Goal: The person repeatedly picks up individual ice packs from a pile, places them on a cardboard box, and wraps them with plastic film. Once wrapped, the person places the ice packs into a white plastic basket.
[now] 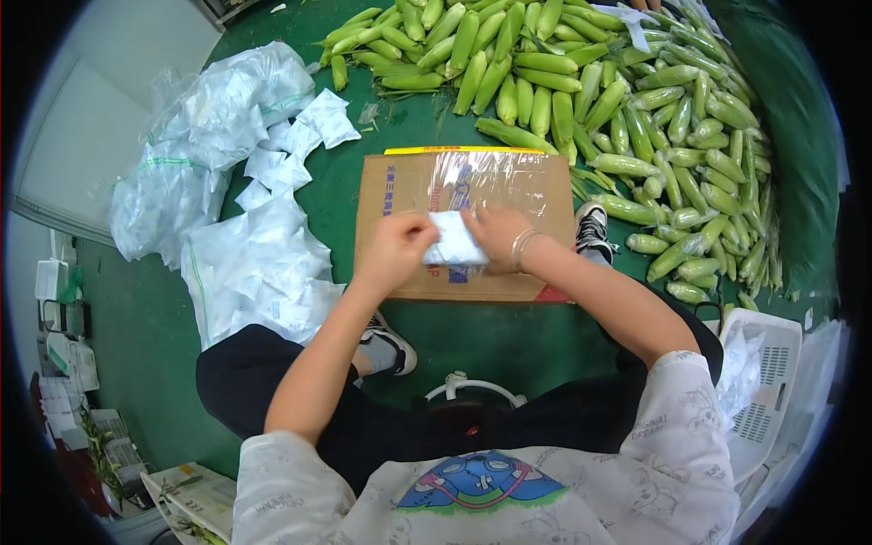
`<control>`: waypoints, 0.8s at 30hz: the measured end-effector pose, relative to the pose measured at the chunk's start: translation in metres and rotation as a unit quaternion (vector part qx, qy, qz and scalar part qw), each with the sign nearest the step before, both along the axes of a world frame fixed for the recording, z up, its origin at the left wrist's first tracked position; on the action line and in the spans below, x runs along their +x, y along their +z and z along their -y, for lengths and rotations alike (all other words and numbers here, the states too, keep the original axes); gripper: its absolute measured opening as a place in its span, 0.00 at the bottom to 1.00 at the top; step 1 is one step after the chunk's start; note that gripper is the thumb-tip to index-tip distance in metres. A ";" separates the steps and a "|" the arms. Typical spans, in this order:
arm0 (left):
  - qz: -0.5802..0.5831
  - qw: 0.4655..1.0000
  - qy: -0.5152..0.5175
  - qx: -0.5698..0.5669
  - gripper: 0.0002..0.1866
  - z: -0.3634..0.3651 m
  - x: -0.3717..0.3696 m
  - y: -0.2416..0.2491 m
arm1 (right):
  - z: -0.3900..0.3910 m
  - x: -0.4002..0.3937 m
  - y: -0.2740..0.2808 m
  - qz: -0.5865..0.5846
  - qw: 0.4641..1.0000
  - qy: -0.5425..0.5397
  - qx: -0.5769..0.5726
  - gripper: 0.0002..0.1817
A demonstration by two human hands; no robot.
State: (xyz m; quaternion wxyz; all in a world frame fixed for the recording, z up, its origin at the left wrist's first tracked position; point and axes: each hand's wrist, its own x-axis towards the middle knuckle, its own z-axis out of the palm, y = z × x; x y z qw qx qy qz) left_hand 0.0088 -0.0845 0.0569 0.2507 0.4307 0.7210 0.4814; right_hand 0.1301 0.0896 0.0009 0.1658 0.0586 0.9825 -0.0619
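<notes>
Floor (454, 341): green, smooth. Corn heap (545, 73): firm, tapering ears in ribbed green husks; the wrapped corn (708, 173) beside it had a glossy plastic skin. Bags (259, 272): thin, crinkled clear film, bulging with pale pouches. Carton (391, 195): flat tan cardboard, square-edged, with shiny clear tape across its middle.

From my remote head view, I found the packet (454, 239) over the carton's printed face, between the two hands. It was small, whitish, roughly rectangular and slightly puffed. My left hand (397, 250) had thumb and fingers closed in a pinch at its left edge; my right hand (498, 238) was curled shut over the right edge, fingertips partly hidden.

Handling, my estimate: light, soft, yielding, somewhat slippery if the skin was film; the contents could shift, and a hard squeeze might split a seam. Best hold judged: opposite side edges, broad finger pads, light even pressure.
</notes>
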 end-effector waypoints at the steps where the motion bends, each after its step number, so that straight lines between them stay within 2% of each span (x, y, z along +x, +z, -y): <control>1: -0.003 1.000 -0.004 0.003 0.05 -0.014 0.001 -0.015 | -0.002 -0.003 0.005 -0.003 1.000 -0.004 0.003 0.57; 2: -0.142 0.984 -0.102 0.045 0.05 -0.030 -0.001 -0.043 | -0.003 -0.007 0.011 0.026 0.999 -0.008 -0.032 0.58; 3: -0.277 0.936 -0.197 0.088 0.09 -0.041 -0.005 -0.058 | -0.009 -0.011 0.016 0.054 0.996 -0.012 -0.065 0.58; 4: -0.281 0.933 -0.202 0.097 0.09 -0.046 -0.007 -0.056 | -0.020 -0.014 0.018 0.068 0.992 0.003 -0.108 0.53; 5: -0.312 0.920 -0.224 0.075 0.12 -0.046 -0.007 -0.053 | -0.034 -0.019 0.017 0.066 0.993 -0.003 -0.101 0.53; 6: -0.343 0.905 -0.248 0.050 0.17 -0.047 -0.009 -0.052 | -0.044 -0.025 0.014 0.074 0.980 0.001 -0.187 0.50; 7: -0.342 0.903 -0.254 0.052 0.17 -0.050 -0.011 -0.052 | -0.049 -0.028 0.009 0.083 0.958 0.006 -0.275 0.47; 9: -0.447 0.847 -0.286 0.026 0.27 -0.054 -0.012 -0.055 | -0.048 -0.026 0.022 0.105 0.958 -0.022 -0.264 0.43; 11: -0.468 0.827 -0.311 -0.014 0.29 -0.065 -0.015 -0.059 | -0.048 -0.016 0.021 0.126 0.958 -0.050 -0.253 0.39; 12: -0.490 0.803 -0.334 -0.055 0.31 -0.070 -0.018 -0.062 | -0.053 0.003 0.009 -0.029 0.936 -0.060 -0.347 0.33; 13: -0.490 0.803 -0.334 -0.049 0.31 -0.074 -0.021 -0.065 | -0.063 0.018 0.002 -0.183 0.883 -0.065 -0.426 0.26; 14: -0.498 0.802 -0.329 -0.028 0.31 -0.075 -0.025 -0.067 | -0.072 0.028 -0.002 -0.183 0.885 -0.066 -0.423 0.26; 15: -0.504 0.800 -0.325 -0.009 0.31 -0.074 -0.027 -0.067 | -0.079 0.038 -0.004 -0.165 0.896 -0.079 -0.406 0.22; 16: -0.502 0.801 -0.326 -0.008 0.31 -0.072 -0.026 -0.068 | -0.081 0.046 -0.008 -0.146 0.904 -0.093 -0.390 0.18; 17: -0.483 0.805 -0.343 -0.017 0.32 -0.072 -0.024 -0.064 | -0.082 0.047 -0.005 -0.145 0.905 -0.096 -0.389 0.18; 19: -0.469 0.808 -0.357 -0.022 0.34 -0.074 -0.021 -0.054 | -0.094 0.043 0.006 -0.251 0.915 -0.230 -0.218 0.12; 22: -0.430 0.823 -0.369 -0.032 0.32 -0.064 -0.003 -0.047 | -0.075 0.008 0.022 -0.199 0.928 -0.233 -0.212 0.06; 23: -0.417 0.826 -0.378 -0.024 0.32 -0.061 0.002 -0.044 | -0.045 0.000 0.037 -0.164 0.937 -0.235 -0.200 0.05; 24: -0.404 0.829 -0.386 -0.018 0.31 -0.057 0.005 -0.041 | -0.015 0.004 0.040 -0.156 0.965 -0.173 -0.121 0.09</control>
